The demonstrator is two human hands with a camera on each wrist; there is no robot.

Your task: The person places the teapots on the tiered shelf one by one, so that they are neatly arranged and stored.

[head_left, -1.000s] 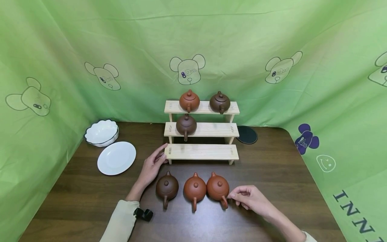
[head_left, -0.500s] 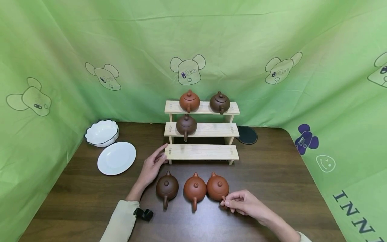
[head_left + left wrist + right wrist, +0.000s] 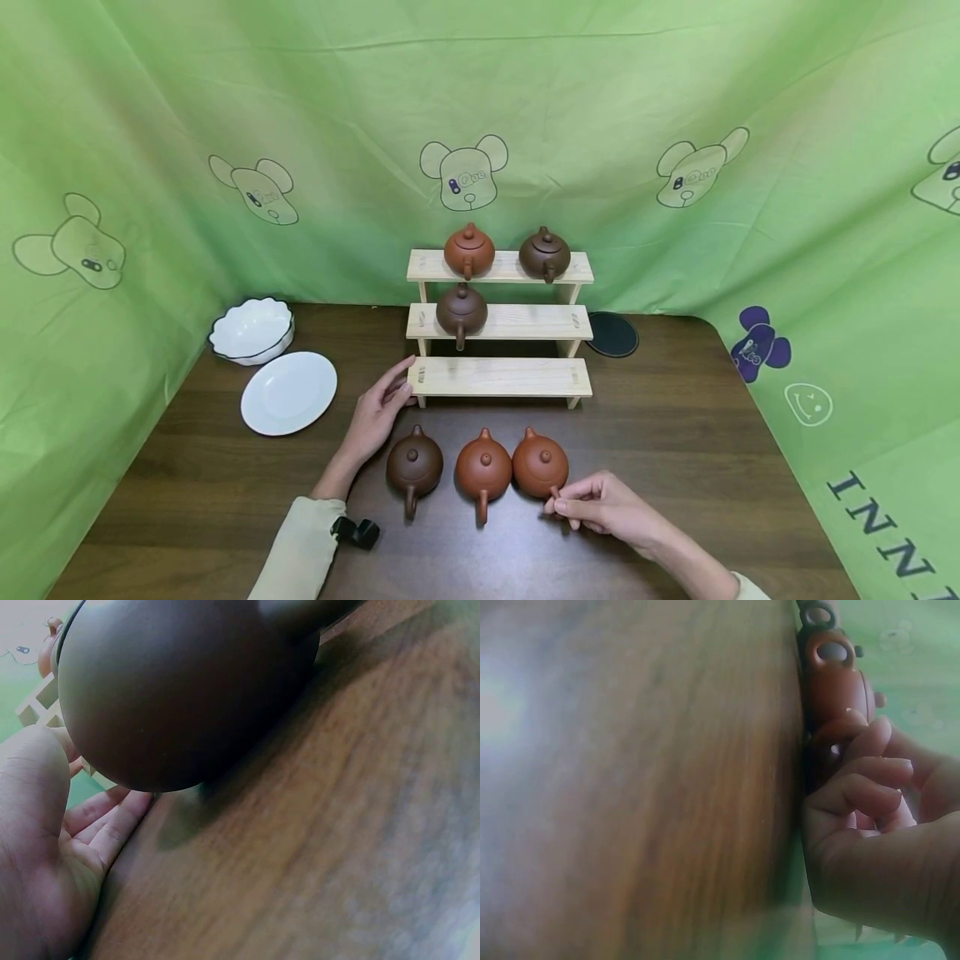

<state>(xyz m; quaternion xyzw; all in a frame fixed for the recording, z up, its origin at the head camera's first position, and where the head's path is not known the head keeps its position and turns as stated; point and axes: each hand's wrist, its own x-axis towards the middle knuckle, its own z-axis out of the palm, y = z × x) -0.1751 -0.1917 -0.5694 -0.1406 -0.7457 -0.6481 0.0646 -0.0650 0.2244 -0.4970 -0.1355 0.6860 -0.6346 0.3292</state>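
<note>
We've got the table (image 3: pixel 660 417) under both hands, well apart, and ahead of them the 3-tier wooden stand (image 3: pixel 525 321). Left hand (image 3: pixel 375 414) rests extended fingers against the near end of the lowest shelf (image 3: pixel 502 377), probably steadying it. Between hands, 3 teapots on the wood: dark pot (image 3: pixel 415 467) by the left, middle orange pot (image 3: pixel 483 468), right orange pot (image 3: pixel 541 463). Right hand (image 3: pixel 606 508) pinches that last one's handle (image 3: pixel 838 733); handles face the person, we guess for easy grasping.

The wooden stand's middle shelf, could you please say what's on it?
One dark teapot sits left of centre on the middle shelf; the part under it is covered.
</note>
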